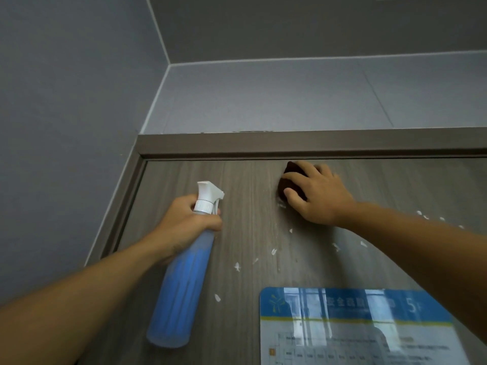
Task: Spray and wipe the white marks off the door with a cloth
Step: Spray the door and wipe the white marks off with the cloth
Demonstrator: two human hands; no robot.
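Note:
A grey-brown wood-grain door (247, 196) fills the lower half of the head view. Several small white marks (274, 251) dot it below and to the right of my hands. My right hand (313, 193) presses a dark brown cloth (286, 184) against the door near its top edge, fingers curled over the cloth. My left hand (189, 219) grips the neck of a spray bottle (181, 280) with blue liquid and a white trigger head, held just in front of the door, nozzle pointing right.
A blue and white laminated sign (355, 327) is stuck to the door at lower right. The door frame (290, 142) runs across above the hands and down the left side. Grey walls meet in a corner at upper left.

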